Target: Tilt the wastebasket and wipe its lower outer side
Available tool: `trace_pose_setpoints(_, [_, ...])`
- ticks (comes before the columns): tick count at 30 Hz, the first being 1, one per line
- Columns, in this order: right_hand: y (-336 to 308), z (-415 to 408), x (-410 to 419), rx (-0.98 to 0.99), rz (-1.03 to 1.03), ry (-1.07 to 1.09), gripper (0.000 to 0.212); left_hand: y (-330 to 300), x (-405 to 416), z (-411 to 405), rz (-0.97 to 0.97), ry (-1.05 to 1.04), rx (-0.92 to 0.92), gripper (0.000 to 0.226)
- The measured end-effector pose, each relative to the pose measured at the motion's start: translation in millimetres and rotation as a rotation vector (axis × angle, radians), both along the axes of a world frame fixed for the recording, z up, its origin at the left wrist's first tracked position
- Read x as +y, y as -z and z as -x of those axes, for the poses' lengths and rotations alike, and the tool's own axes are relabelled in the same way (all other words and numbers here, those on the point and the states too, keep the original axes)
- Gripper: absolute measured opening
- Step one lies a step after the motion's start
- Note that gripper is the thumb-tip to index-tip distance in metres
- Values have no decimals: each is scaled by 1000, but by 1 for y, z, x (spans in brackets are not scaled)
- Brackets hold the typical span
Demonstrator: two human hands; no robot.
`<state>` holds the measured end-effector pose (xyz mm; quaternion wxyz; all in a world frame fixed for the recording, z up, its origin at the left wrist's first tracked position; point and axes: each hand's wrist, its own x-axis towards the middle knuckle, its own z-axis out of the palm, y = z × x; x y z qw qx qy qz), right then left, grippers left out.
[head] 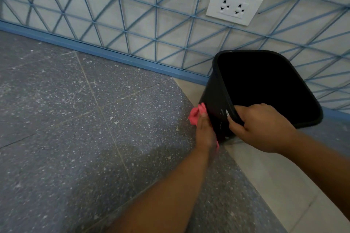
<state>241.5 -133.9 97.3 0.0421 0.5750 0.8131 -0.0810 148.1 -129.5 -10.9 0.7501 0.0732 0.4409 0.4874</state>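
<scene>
Head view: one black bin (214,100), smooth plastic with a rounded rectangular mouth and a thick rolled rim, stands tilted on the floor (66,138), its opening turned up toward the camera and its inside too dark to read. It sits close to the wall (132,15), where a pale strip (274,179) of floor meets the dark speckled slabs.

The right hand (259,126) grips the near rim of the bin, fingers curled over the edge into the mouth and thumb clamped on the outer wall. The left hand (205,132) presses one pink cloth (196,116) flat against the bin's left outer wall, low down near the floor. The cloth is soft and crumpled, bunching out past the fingertips, with a sliver showing below the wrist. How the fingers lie behind it is hidden, so the hold on the cloth cannot be told.

The floor is grey terrazzo, flecked white, cut by thin straight joints into large slabs; it lies open to the left and toward the near edge. A blue skirting (94,51) runs along the wall's foot. The wall is pale, crossed by a blue wire grid of triangles. One white double socket (234,4) sits on it above the bin, well apart from it.
</scene>
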Motion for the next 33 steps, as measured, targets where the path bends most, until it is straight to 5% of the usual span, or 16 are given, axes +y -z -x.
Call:
trace_pose_setpoints(5, [2, 0, 1, 11, -21, -19, 27, 3, -3, 3, -88, 39, 162, 57])
trace_pose_setpoints(17, [0, 2, 0, -4, -16, -1, 31, 12, -4, 1, -95, 54, 53, 59])
trace_pose_setpoints(22, [1, 1, -1, 6, -10, -9, 27, 16, -7, 7, -182, 115, 260, 51])
trace_pose_setpoints(27, [2, 1, 1, 4, 0, -7, 29, 16, -1, 2, -112, 68, 113, 63])
trace_pose_setpoints(33, [3, 0, 2, 9, -6, -28, 27, 13, -7, -3, -156, 18, 172, 53])
